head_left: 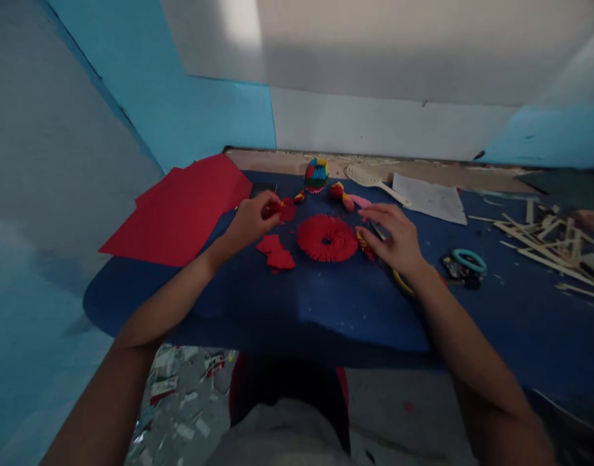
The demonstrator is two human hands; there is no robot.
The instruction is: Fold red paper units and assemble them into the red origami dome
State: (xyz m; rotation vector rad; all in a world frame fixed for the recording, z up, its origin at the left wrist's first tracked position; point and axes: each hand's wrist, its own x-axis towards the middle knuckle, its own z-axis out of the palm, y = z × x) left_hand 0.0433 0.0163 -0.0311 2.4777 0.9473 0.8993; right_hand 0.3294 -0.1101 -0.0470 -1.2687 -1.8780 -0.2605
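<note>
Grey clothing [277,437] nearest, short of red fringed ring [309,238]: flat, hole up, longer left-right. Left hand [258,215] narrow at small red disc [289,210], ring's far left; grip can't tell. Right hand [396,238] wide, right of ring, partly blocks scissors [402,285].
</note>
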